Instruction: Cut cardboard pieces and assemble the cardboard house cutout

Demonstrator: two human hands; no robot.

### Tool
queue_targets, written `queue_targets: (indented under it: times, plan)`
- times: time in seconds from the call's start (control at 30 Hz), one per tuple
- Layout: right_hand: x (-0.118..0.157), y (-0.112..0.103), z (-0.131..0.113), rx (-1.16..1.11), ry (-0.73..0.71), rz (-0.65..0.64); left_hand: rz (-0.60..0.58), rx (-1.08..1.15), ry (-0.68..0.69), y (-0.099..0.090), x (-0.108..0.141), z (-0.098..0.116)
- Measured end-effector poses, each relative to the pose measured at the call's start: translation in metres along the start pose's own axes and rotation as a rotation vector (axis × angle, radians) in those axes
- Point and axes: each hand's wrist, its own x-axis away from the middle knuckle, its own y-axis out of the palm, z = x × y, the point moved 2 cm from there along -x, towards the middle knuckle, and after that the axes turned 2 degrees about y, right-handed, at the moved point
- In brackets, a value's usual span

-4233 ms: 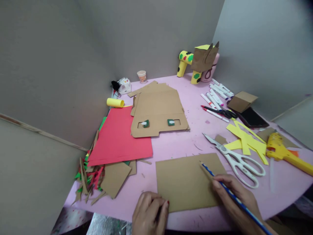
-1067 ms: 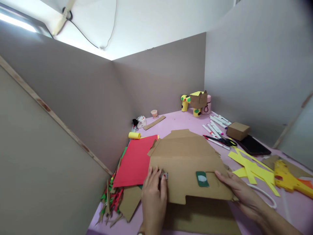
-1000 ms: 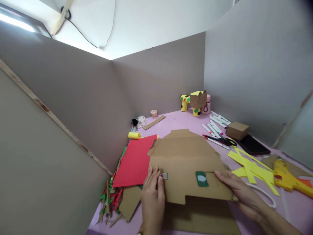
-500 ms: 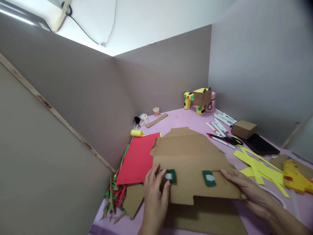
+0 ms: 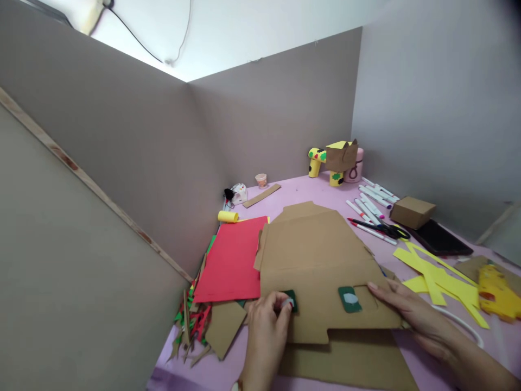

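Note:
A folded cardboard sheet (image 5: 313, 255) lies before me, its near part raised off a second flat piece of cardboard (image 5: 350, 358). Two dark green patches sit on its near part, each with a pale piece in the middle. At the left patch (image 5: 294, 302), the bent thumb and forefinger of my left hand (image 5: 268, 331) close on the pale piece (image 5: 288, 302); whether it is lifted is hard to see. My right hand (image 5: 411, 309) grips the sheet's right edge, thumb on top and fingers underneath, beside the right green patch (image 5: 350, 299).
Red paper (image 5: 234, 260) and cardboard scraps (image 5: 223, 326) lie left. To the right are yellow strips (image 5: 439, 277), a yellow glue gun (image 5: 499, 293), scissors (image 5: 386, 230), markers (image 5: 368, 209), a phone (image 5: 442, 238) and a small box (image 5: 412, 212). Partition walls (image 5: 277, 114) enclose the table.
My left hand has shifted slightly right and its fingers have curled into a pinch at the left green patch. My right hand keeps its hold on the cardboard. The view has tilted slightly.

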Motion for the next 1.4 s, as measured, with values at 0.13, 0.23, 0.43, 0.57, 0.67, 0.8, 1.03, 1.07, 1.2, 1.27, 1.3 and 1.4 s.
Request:
queue_targets:
  times: [0.13,0.23,0.43,0.57,0.67,0.8,1.03,1.07,1.2,1.27,1.3,1.4]
  plan:
    - [-0.009,-0.007,0.004,0.129,-0.103,0.021,-0.023,0.137,-0.074,0.011,-0.001,-0.014]
    - [-0.011,-0.013,0.001,0.417,-0.428,0.243,-0.04,0.206,-0.124,0.018,-0.001,-0.022]
    - [0.003,0.045,0.024,0.996,-0.564,0.033,-0.052,0.195,-0.137,0.021,0.002,-0.02]
    - [-0.004,0.097,0.052,1.172,-0.494,-0.173,-0.087,0.167,-0.117,0.019,0.0,-0.017]
    - [-0.014,0.11,0.062,1.185,-0.508,-0.132,-0.11,0.128,-0.107,0.018,-0.001,-0.017]
    - [-0.021,0.106,0.067,1.19,-0.508,-0.1,-0.111,0.057,-0.123,0.02,-0.004,-0.019]
    - [-0.025,0.101,0.075,1.132,-0.489,-0.101,-0.243,0.186,-0.214,0.029,-0.011,-0.031]
    - [-0.026,0.101,0.075,1.121,-0.486,-0.104,-0.244,0.189,-0.224,0.03,-0.011,-0.033]
    - [-0.026,0.1,0.076,1.09,-0.482,-0.11,-0.199,0.138,-0.22,0.029,-0.012,-0.033]
    - [-0.026,0.101,0.076,1.078,-0.482,-0.117,-0.178,0.1,-0.211,0.029,-0.011,-0.029]
    - [-0.026,0.101,0.076,1.072,-0.482,-0.121,-0.165,0.079,-0.206,0.029,-0.01,-0.026]
    - [-0.024,0.101,0.076,1.057,-0.488,-0.136,-0.127,0.025,-0.184,0.03,-0.006,-0.019]
